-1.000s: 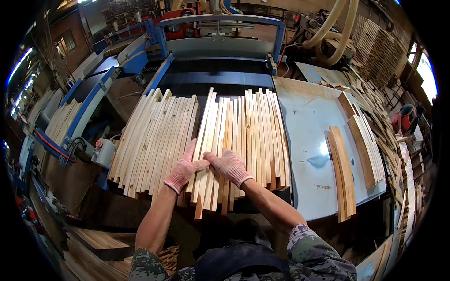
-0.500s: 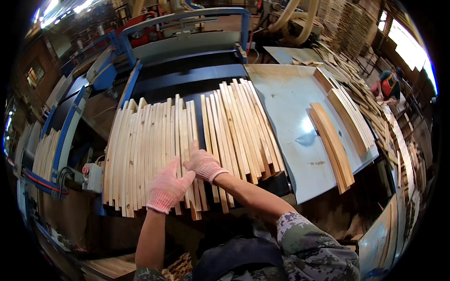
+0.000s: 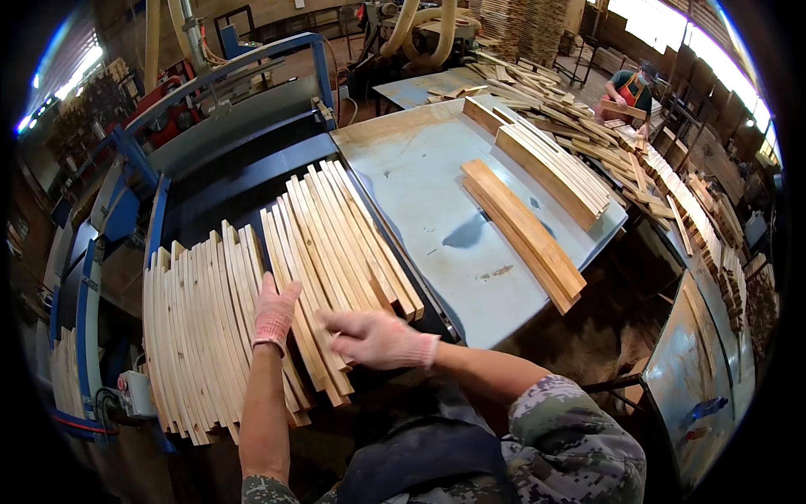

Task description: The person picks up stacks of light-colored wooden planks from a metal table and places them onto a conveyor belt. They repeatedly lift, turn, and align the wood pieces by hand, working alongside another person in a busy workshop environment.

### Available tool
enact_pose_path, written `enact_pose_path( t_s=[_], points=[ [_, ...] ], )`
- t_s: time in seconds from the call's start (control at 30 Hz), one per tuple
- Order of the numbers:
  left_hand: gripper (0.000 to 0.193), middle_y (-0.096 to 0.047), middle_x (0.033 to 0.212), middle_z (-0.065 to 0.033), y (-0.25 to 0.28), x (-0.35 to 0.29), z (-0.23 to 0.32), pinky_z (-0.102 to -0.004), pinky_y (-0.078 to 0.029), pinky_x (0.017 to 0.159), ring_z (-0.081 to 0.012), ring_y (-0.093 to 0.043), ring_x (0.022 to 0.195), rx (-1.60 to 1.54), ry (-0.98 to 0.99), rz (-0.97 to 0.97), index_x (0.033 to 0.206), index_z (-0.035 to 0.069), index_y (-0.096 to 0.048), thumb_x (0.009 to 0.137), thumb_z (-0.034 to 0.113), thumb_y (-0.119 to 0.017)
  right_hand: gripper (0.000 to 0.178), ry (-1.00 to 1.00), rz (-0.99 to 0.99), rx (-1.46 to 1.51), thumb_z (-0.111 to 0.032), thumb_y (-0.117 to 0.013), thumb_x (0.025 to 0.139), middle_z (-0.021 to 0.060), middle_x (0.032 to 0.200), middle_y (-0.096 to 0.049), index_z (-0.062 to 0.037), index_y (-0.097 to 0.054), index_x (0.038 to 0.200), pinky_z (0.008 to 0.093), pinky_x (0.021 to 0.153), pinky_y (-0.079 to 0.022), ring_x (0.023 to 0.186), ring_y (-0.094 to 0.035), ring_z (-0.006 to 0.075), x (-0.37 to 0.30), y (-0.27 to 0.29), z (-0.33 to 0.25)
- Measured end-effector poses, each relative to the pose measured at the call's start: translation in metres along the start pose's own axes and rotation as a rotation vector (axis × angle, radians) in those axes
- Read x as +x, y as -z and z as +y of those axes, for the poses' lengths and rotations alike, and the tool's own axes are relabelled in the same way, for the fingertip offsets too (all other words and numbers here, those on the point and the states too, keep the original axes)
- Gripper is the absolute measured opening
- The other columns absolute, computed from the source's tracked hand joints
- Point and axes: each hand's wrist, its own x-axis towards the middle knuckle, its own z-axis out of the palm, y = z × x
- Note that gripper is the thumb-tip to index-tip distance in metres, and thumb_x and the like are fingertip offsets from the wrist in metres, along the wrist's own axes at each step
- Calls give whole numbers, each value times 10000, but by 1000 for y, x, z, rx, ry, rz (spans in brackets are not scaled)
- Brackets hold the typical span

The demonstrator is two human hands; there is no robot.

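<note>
Two groups of pale wooden strips lie side by side on a dark machine bed, a wide left group (image 3: 189, 328) and a narrower right group (image 3: 336, 244). My left hand (image 3: 275, 315), in a pink-white knitted glove, rests on the strips where the groups meet. Its fingers point away from me and the thumb stands apart. Over the near ends of the right group is my right hand (image 3: 382, 338), gloved alike and slightly blurred. Its fingers reach left, parted from one another, and no strip shows in its grasp.
A blue-grey metal table (image 3: 411, 193) adjoins the bed on the right, bearing two brown boards (image 3: 525, 235) and a stack of strips (image 3: 554, 168). A blue machine frame (image 3: 227, 76) spans the far side. Beyond a scrap-wood heap (image 3: 546, 109), another person (image 3: 630, 92) handles a board.
The view has swung to the right. My hands, close together before, have separated: the right moved back to the strips' near ends, while the left shifted to the seam between groups.
</note>
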Motion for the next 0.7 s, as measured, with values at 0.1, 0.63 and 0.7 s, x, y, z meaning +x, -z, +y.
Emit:
enact_pose_path(
  t_s=[0.1, 0.63, 0.7],
  points=[
    [762, -579, 1541, -202, -44, 2, -6, -402, -455, 1153, -287, -546, 1408, -279, 24, -28, 1577, -55, -463, 970, 307, -745, 619, -72, 315, 244, -177, -717, 1043, 195, 1333, -731, 7, -499, 1592, 340, 1051, -563, 1197, -712, 216, -37, 80, 44],
    [1070, -638, 1445, -181, -34, 32, -20, -461, -516, 1125, -338, -620, 1317, -138, 306, -102, 1609, -11, -436, 822, 504, -947, 845, -921, 683, -1336, -336, -668, 959, 238, 1705, -375, -47, -327, 1676, 568, 1297, -243, 1567, -357, 415, -146, 517, 309],
    [1093, -668, 1404, -168, -35, 27, -18, -427, -539, 1089, -321, -652, 1267, -129, 237, -94, 1574, -21, -478, 777, 544, -969, 774, -846, 741, -1370, -278, -618, 963, 240, 1677, -409, -61, -364, 1662, 571, 1292, -251, 1550, -379, 425, -149, 514, 328]
  ],
)
